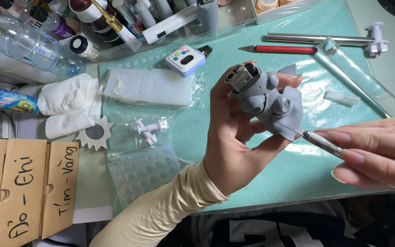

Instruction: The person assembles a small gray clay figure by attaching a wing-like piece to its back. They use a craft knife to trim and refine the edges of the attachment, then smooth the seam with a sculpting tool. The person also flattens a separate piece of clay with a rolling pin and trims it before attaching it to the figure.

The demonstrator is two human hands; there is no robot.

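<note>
The left hand (pixel 234 137) is clamped around a lighter (pixel 242 78) wrapped in grey clay (pixel 270 107), holding it upright above the green cutting mat (pixel 252 178) on the table, with the metal top of the lighter showing above the clay. The right hand (pixel 378 151) has its fingers pressed together on a slim craft knife (pixel 318 139), whose blade tip touches the lower edge of the clay. On the mat behind lie a red-handled knife (pixel 282 49), a clear acrylic roller (pixel 362 75), a translucent silicone mould (pixel 149 85) and a small white-and-lilac device (pixel 185 60); folded tissues (pixel 69 105) sit at the left.
</note>
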